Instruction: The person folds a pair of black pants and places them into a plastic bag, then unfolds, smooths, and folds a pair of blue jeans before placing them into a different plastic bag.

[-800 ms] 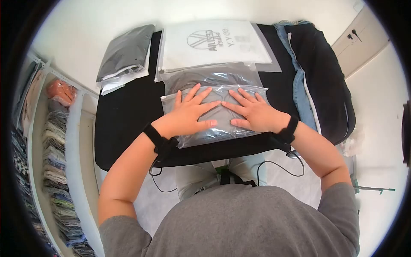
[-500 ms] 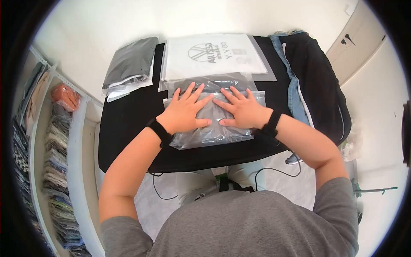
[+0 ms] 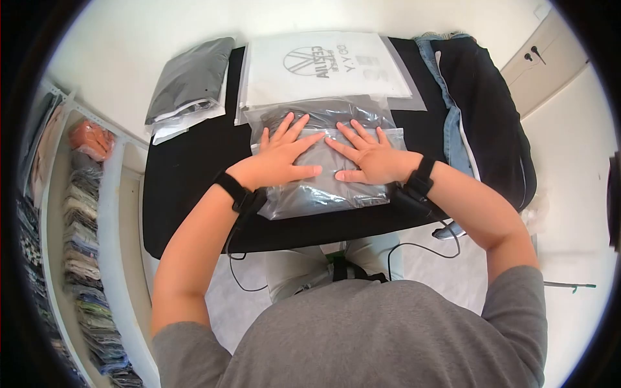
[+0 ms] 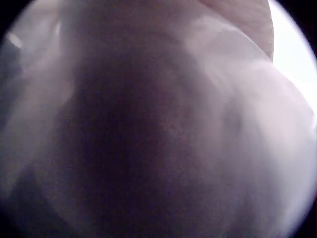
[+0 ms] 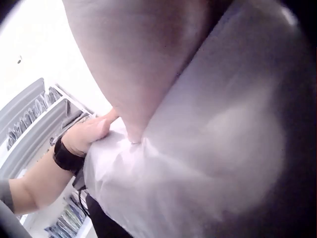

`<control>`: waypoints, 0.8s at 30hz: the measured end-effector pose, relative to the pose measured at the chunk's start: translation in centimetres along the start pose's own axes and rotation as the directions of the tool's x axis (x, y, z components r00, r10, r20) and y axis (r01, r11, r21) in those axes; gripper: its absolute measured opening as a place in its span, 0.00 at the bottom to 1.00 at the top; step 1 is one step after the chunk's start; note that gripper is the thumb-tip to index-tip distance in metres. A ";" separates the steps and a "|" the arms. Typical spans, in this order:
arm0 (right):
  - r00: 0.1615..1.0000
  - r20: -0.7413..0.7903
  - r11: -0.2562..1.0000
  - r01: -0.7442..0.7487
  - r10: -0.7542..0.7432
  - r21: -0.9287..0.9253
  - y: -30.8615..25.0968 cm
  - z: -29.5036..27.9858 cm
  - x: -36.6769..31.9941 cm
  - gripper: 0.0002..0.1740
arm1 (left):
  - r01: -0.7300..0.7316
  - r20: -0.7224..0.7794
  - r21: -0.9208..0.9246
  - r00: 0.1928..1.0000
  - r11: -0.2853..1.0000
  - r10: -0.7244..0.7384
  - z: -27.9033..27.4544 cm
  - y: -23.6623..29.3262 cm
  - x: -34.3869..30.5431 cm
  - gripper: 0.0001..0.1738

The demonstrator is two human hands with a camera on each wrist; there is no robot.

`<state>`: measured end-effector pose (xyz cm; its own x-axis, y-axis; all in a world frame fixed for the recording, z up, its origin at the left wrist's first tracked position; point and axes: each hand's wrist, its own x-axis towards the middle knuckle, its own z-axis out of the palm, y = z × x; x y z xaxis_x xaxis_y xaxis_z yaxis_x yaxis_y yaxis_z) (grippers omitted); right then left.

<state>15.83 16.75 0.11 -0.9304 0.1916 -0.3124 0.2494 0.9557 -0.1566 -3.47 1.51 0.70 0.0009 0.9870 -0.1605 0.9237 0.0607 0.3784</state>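
A clear zip bag (image 3: 326, 195) with a folded grey garment inside lies flat near the front edge of the black-covered table. Both hands press on it with fingers spread. The left hand (image 3: 279, 158) covers its left half, fingertips reaching past the zip strip (image 3: 339, 134) at the bag's far side. On the right half rests the right hand (image 3: 375, 158), its index fingertip close to the left one. In the right wrist view the bag's wrinkled plastic (image 5: 163, 183) shows under the palm, and the left hand (image 5: 86, 136) beyond. The left wrist view is dark and blurred against the plastic.
Behind the bag lies a stack of white printed zip bags (image 3: 278, 71). A packed dark grey garment (image 3: 191, 77) sits at the back left. Blue jeans (image 3: 456, 136) and black clothing (image 3: 488, 116) cover the right end. Shelves of folded clothes (image 3: 84, 239) stand at left.
Both hands have slid forward over the bag, away from the body, fingers still spread on it. The head view dipped and came back. The bag stays in roughly the same place.
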 end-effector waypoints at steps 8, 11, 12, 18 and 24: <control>0.979 -0.099 0.979 0.164 -0.176 -0.119 -2.4 -5.8 -1.0 0.33 | -0.035 -0.515 -0.638 0.762 0.769 -0.392 -3.3 -4.9 -4.8 0.15; 0.974 -0.091 0.973 0.216 -0.209 0.082 -5.5 -7.9 2.1 0.23 | 0.130 -0.398 -0.723 0.725 0.679 -0.563 -2.4 -4.8 -6.4 0.14; 0.943 -0.216 0.957 0.277 -0.253 0.089 -6.1 -7.8 3.5 0.21 | 0.171 -0.341 -0.754 0.724 0.634 -0.600 -2.0 -4.6 -6.5 0.15; 0.888 -0.378 0.928 0.340 -0.262 0.155 -8.4 -6.1 11.6 0.18 | 0.161 -0.255 -0.829 0.744 0.536 -0.618 -0.5 -5.2 -5.5 0.11; 0.876 -0.430 0.895 0.355 -0.218 0.269 -9.0 -5.3 14.2 0.13 | 0.125 -0.306 -0.829 0.716 0.545 -0.628 -0.1 -4.8 -4.3 0.09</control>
<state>-1.04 12.02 2.09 -0.9850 0.0552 0.1636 -0.0351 0.8637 -0.5029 -7.89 -2.97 -0.36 -0.6965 0.7137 -0.0739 0.1863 0.2793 0.9420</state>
